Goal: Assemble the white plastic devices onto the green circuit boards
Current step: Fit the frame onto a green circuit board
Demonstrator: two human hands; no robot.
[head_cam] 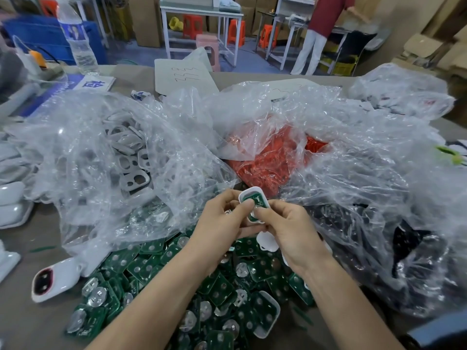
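Left hand (222,219) and right hand (286,227) pinch white device (250,191); card (97,83) reads "检".

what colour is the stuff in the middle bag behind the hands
Red; the parts show through the clear bag in the head view.

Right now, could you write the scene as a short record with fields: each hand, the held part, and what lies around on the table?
left hand: pinches the white plastic shell
right hand: pinches the same shell, thumb on the board inside
green circuit board: sits inside the held shell
pile of green circuit boards: loose on the table, under both hands
bag of white plastic frames: left, clear plastic
bag of red parts: centre, behind the hands
water bottle: upright, far left
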